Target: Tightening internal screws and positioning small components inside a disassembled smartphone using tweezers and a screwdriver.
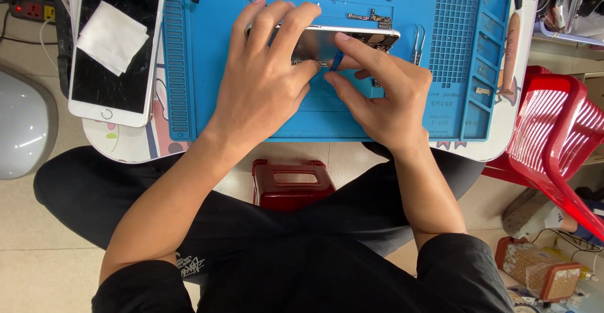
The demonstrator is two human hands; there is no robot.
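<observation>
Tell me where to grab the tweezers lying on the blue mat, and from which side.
Pinch the tweezers across the two arms near mid-length, coming straight down from above. They lie flat on the blue mat, long axis running away from the person, just right of the opened phone, with bare mat on either side for fingers.

We see the opened silver phone body (327, 39) on the blue silicone repair mat (402, 121), near its far edge; the white cracked-screen phone (116, 49) lies left of the mat, metal tweezers (417, 44) right of the body.

The left hand (267, 77) covers most of the opened phone (352, 36). The blue tool (336, 61) shows only between fingers. Small parts (371, 17) are too tiny to identify.
</observation>
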